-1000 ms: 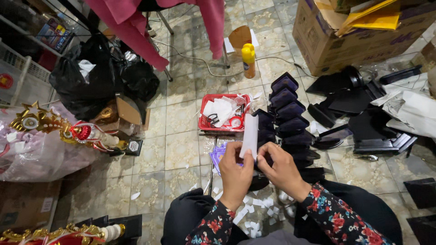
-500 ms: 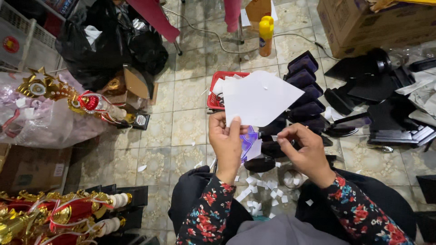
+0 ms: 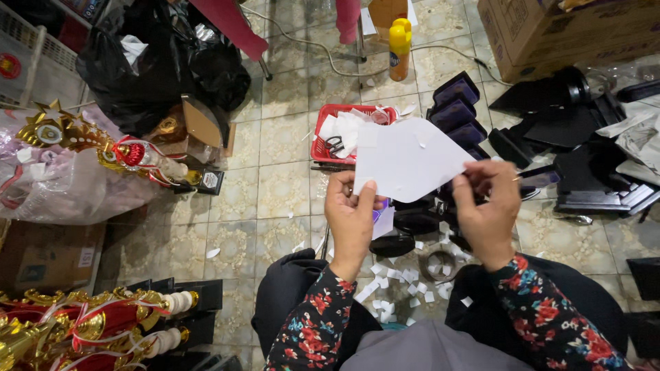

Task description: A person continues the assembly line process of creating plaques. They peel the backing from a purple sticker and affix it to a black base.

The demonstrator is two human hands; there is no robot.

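1. Compared with half a second ago, the white paper sheet (image 3: 411, 159) has turned a little and now lies flatter to the camera, and both hands have moved slightly apart along its near edge.
2. The left hand (image 3: 352, 214) pinches the near left corner of the sheet, the thumb on top and the fingers closed behind it.
3. The right hand (image 3: 487, 206) pinches the near right corner in the same way, its fingers closed tight on the edge.
4. The sheet is held in the air above the floor, in front of the person's knees, with small notches already cut in its far edge.
5. Under the hands, many small white paper scraps (image 3: 395, 282) lie on the tiled floor (image 3: 275, 199), so I judge that some cutting is already done; how much is left I cannot tell.
6. Just beyond the sheet stands a red basket (image 3: 322, 145) with scissors (image 3: 335, 144) and more paper.
7. Far behind it stands a yellow bottle (image 3: 399, 48), and to the right a row of dark boxes (image 3: 456, 110).
8. On the left lie golden trophies (image 3: 82, 141).
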